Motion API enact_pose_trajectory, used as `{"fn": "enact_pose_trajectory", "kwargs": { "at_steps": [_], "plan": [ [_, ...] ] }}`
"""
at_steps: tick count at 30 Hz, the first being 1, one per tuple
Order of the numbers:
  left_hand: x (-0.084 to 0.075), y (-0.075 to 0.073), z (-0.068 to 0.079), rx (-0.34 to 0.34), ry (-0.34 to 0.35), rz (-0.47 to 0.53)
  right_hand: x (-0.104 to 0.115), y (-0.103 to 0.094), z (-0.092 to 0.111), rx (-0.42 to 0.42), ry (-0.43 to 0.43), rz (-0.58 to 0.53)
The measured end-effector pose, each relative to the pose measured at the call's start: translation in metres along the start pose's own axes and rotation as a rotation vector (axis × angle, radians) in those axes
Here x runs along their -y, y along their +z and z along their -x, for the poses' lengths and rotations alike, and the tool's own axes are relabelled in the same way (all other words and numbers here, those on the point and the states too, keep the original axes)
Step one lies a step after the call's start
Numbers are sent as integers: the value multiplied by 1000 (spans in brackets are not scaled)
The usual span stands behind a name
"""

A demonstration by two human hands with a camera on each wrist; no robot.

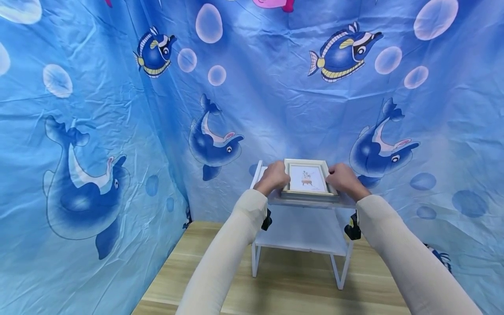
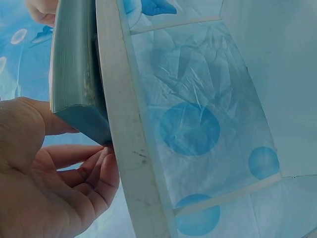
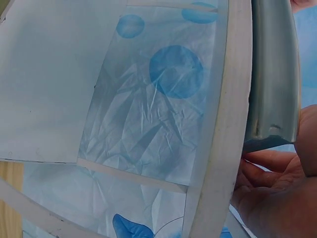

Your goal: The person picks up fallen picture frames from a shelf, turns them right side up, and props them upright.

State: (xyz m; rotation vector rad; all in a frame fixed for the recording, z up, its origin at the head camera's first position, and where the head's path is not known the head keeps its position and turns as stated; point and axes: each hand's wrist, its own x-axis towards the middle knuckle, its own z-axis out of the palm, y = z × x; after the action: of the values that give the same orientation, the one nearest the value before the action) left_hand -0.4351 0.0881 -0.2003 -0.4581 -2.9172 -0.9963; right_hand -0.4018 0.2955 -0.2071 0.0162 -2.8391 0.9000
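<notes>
A picture frame (image 1: 306, 173) with a pale border lies on the top of a white two-tier stand (image 1: 283, 202). Its picture shows a small plant-like drawing above a brown stand shape. My left hand (image 1: 274, 176) grips the frame's left side, and my right hand (image 1: 344, 178) grips the right side. In the left wrist view, the left hand's thumb (image 2: 49, 116) is against the frame's side while the fingertips reach its lower edge. The right wrist view has the right hand (image 3: 282, 186) curled at the frame's corner in the same way, partly cut off by the image edge.
The stand's lower shelf (image 1: 301, 232) sits beneath the frame, on white metal legs (image 1: 256, 260). Blue curtains (image 1: 275, 109) printed with fish and dolphins hang behind and to the left. Wood-look flooring (image 1: 291, 291) lies below. Dark wrist devices (image 1: 353, 227) hang under both wrists.
</notes>
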Motion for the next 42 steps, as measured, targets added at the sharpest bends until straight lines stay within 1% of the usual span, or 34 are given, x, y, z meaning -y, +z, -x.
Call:
{"fn": "enact_pose_trajectory", "kwargs": {
  "at_steps": [8,15,20,30,35,39,42],
  "plan": [
    [0,0,-3,-40,3,14,4,-1,1,-10,22,-20],
    [-2,-2,-5,-60,20,21,6,-4,0,-72,3,-11],
    [-4,-3,-4,-86,43,26,7,-6,0,-121,-8,-45],
    [-6,-2,-3,-183,82,0,9,-8,1,-182,-24,-128],
    [-7,-1,-2,-222,110,-45,10,-8,1,-201,-23,-156],
    [-9,-2,-1,-241,118,-59,11,-9,1,-231,-37,-159],
    [-10,-2,0,-246,110,-60,13,-10,1,-250,-48,-157]
  ]
}}
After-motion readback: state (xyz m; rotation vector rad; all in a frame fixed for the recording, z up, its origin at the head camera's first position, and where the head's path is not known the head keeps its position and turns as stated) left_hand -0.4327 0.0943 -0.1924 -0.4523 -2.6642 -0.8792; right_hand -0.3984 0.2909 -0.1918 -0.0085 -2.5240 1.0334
